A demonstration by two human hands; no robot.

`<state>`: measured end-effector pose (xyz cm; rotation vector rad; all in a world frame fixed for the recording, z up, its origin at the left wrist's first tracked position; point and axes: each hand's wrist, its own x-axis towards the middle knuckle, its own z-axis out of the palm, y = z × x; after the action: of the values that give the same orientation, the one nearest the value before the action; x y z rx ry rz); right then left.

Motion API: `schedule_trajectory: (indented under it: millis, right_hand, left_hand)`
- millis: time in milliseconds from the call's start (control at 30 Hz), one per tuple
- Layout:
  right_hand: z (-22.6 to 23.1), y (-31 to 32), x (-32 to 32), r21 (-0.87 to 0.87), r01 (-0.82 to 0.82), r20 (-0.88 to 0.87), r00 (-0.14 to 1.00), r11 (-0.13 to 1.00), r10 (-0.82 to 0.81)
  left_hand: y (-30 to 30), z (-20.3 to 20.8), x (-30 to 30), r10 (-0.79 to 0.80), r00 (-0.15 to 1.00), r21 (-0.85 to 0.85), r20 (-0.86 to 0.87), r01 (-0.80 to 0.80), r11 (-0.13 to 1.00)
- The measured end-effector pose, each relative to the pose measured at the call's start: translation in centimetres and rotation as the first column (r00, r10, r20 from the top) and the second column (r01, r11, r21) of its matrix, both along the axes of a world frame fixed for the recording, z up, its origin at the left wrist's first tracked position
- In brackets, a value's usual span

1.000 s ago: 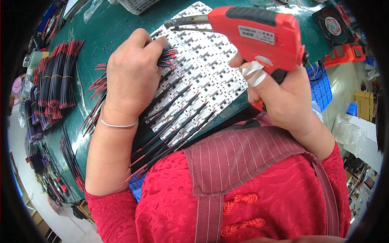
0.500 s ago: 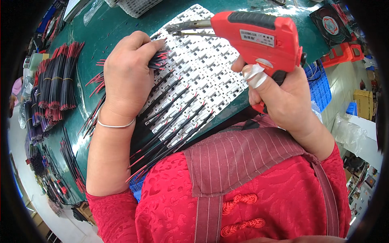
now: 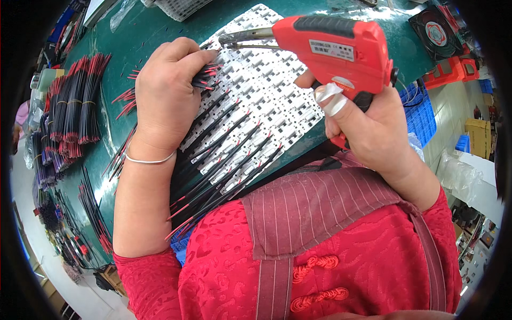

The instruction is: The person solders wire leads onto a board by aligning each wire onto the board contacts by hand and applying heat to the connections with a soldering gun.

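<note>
My right hand (image 3: 362,114), with white tape round its thumb, grips a red soldering gun (image 3: 333,50) by the handle. The gun's metal tip reaches left over a white panel of small parts (image 3: 272,80), close to my left fingertips. My left hand (image 3: 169,85) is closed on a bunch of black wires (image 3: 205,80) with red ends, above the panel's left edge. Beside it, several black and red wires (image 3: 226,154) lie across the panel's near side and hang over the table edge toward my apron. What exactly the fingertips pinch is too small to tell.
Rubber-banded bundles of wires (image 3: 74,106) lie on the green table (image 3: 120,48) at the left, with loose wires (image 3: 95,208) nearer me. At the far right stand a black fan (image 3: 436,33) and a red tool stand (image 3: 450,72). A blue crate (image 3: 420,114) sits beyond the table edge.
The soldering gun and my right hand have shifted slightly left. My left hand has moved a little to the left and still keeps the wire bunch.
</note>
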<state>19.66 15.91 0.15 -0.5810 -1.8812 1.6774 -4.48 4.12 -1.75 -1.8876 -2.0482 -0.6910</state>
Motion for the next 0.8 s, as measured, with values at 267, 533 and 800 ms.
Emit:
schedule_trajectory:
  millis: [267,533,800]
  right_hand:
    - [0.3,0.0,0.4,0.011,-0.036,0.04,0.999,0.999,0.036]
    - [0.8,0.3,0.7,-0.007,-0.058,0.048,0.997,0.998,0.058]
    - [1.0,0.0,1.3,-0.17,-0.009,0.02,1.0,0.985,0.013]
  left_hand:
    - [0.1,-0.1,0.0,-0.001,1.0,0.022,-0.031,0.002,1.0]
    - [0.0,-0.2,0.0,0.005,0.999,0.013,-0.051,-0.005,1.0]
    - [-0.5,1.0,-0.2,-0.016,0.998,-0.074,-0.055,0.012,0.997]
